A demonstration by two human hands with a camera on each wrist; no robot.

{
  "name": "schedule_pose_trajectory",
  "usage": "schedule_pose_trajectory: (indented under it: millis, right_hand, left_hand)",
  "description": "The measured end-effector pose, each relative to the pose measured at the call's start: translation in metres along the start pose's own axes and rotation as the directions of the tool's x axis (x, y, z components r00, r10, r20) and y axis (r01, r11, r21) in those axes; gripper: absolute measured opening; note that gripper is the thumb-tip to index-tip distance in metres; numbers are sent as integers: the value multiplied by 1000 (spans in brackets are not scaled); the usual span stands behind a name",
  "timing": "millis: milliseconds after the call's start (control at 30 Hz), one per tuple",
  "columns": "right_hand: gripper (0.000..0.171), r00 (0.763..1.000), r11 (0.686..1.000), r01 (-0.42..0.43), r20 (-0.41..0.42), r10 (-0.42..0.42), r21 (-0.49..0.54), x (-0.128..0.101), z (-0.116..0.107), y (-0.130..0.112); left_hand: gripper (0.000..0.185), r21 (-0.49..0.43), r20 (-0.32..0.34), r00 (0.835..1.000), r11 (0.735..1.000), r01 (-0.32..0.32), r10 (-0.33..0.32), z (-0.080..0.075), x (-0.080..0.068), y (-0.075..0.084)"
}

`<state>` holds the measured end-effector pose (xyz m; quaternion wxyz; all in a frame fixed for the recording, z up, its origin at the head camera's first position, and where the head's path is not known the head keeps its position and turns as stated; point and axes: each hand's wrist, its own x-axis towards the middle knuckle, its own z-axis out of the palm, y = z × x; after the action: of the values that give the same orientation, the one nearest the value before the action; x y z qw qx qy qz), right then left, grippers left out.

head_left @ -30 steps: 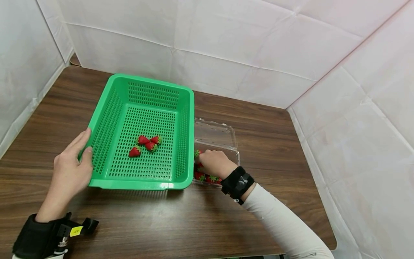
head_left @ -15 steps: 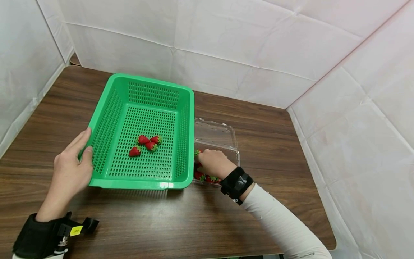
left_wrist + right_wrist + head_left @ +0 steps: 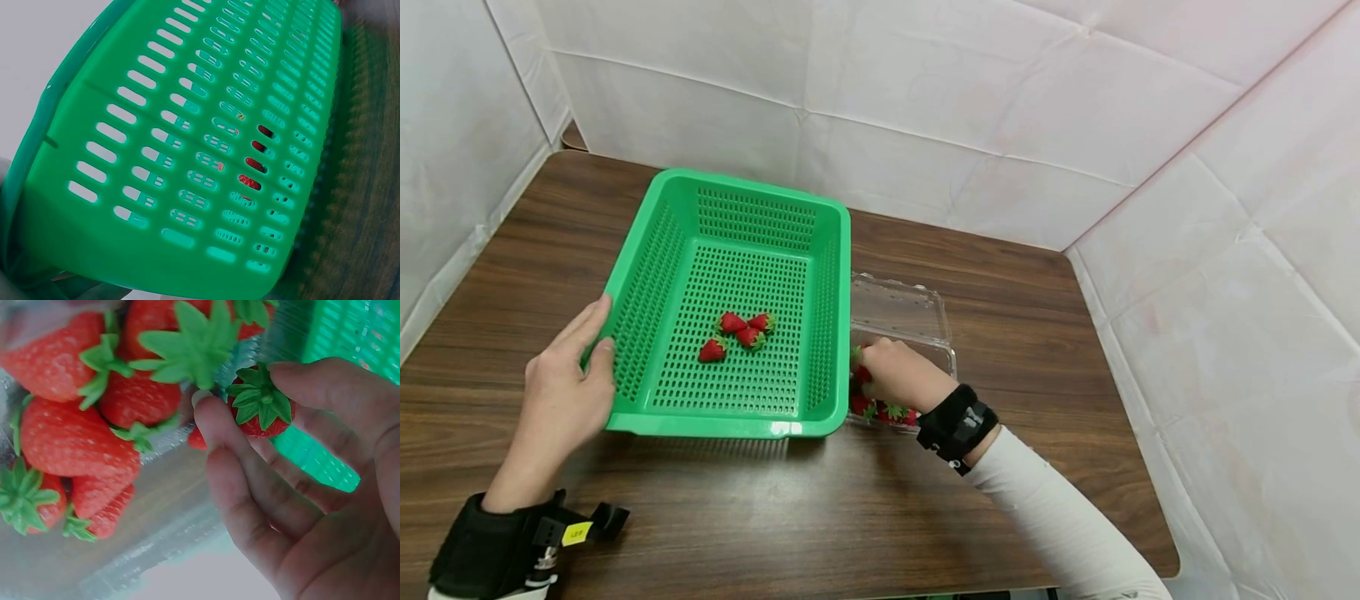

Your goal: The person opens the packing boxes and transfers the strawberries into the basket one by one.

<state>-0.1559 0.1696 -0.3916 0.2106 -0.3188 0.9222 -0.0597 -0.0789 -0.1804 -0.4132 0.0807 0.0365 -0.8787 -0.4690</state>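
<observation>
Pinching a small red strawberry point(image 3: 259, 409) with a green leafy cap, our right hand point(image 3: 898, 375) sits inside the clear plastic clamshell box point(image 3: 901, 314) just right of the green perforated plastic basket point(image 3: 730, 304). Our left hand point(image 3: 565, 392) grips the basket's near left corner. Four strawberries point(image 3: 737, 332) lie inside the basket, on a dark wood-grain table point(image 3: 775, 517) walled by white sheeting point(image 3: 925, 83).
</observation>
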Motion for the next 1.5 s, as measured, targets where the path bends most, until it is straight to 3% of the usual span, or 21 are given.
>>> schedule_pose_trajectory:
  millis: [167, 333, 533, 833, 1300, 1500]
  right_hand:
    - [19, 999, 999, 38, -24, -38, -19, -5, -12, -5]
    - [17, 993, 994, 64, -93, -71, -83, -12, -26, -9]
    - [18, 987, 998, 53, -151, -58, -35, -20, -45, -9]
    - [18, 987, 999, -8, -162, 13, 32, -24, -69, -11]
    - [25, 959, 999, 36, -281, -32, 8, -17, -86, -24]
    - [27, 960, 998, 58, -275, -48, 27, -11, -90, -33]
  left_hand:
    - [48, -1, -4, 1000, 1000, 1, -1, 0, 0, 0]
    - [48, 2, -4, 1000, 1000, -2, 2, 0, 0, 1]
    - [48, 0, 0, 1000, 1000, -2, 2, 0, 0, 0]
    - [49, 1, 6, 1000, 1000, -3, 3, -1, 0, 0]
    - [48, -14, -5, 1000, 1000, -10, 10, 0, 1, 0]
    - [48, -10, -20, 1000, 1000, -16, 16, 1, 1, -1]
